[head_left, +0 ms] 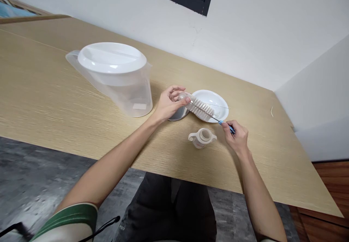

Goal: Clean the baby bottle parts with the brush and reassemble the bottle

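Note:
My left hand (pixel 169 104) is closed around a clear, dome-shaped bottle cap (pixel 185 97), its mouth facing right. My right hand (pixel 236 136) grips the blue handle of a bottle brush (pixel 202 108). The white bristles slant up to the left, their tip at or just inside the cap; exactly how deep I cannot tell. Behind the brush stands a white bowl (pixel 214 97), partly covered by it. A round, shiny metallic disc (pixel 180 115) lies under my left hand. Nearer to me, a small baby bottle (pixel 200 142) with two side handles stands uncapped between my hands.
A large translucent pitcher (pixel 120 89) with a white lid (pixel 111 57) stands to the left. The wooden table (pixel 68 115) meets a white wall (pixel 240 35) at the back. A thin pale strip (pixel 272 111) is on the right.

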A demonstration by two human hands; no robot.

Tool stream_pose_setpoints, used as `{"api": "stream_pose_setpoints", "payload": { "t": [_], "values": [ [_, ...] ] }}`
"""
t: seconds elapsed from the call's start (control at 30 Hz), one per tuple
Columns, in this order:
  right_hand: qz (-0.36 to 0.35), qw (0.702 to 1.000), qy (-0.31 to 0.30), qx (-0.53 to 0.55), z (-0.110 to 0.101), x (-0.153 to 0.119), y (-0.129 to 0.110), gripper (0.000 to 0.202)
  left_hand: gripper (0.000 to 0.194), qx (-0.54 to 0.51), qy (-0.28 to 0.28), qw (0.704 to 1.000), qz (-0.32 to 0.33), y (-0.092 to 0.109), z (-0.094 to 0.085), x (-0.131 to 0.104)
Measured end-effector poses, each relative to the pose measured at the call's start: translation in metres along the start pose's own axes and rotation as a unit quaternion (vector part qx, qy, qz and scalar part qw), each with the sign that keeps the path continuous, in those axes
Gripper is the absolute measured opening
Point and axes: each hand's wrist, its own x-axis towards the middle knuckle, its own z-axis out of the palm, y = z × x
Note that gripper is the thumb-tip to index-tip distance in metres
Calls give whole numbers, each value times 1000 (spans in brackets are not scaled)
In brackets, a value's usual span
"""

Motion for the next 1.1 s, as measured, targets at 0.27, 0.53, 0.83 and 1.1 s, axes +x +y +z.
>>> {"api": "stream_pose_setpoints", "payload": {
  "t": [0.27,0.53,0.83,1.1],
  "values": [
    [-27,999,11,26,5,0,1,19,67,11,64,997,-41,-1,2,0],
    [-32,999,23,23,-3,7,-3,6,65,14,40,999,-29,0,1,-1],
    [-1,1000,-13,8,5,-3,2,19,69,8,12,1000,2,0,1,0],
    [-69,998,5,7,5,3,0,15,58,71,56,995,-37,-7,0,0]
  ]
}}
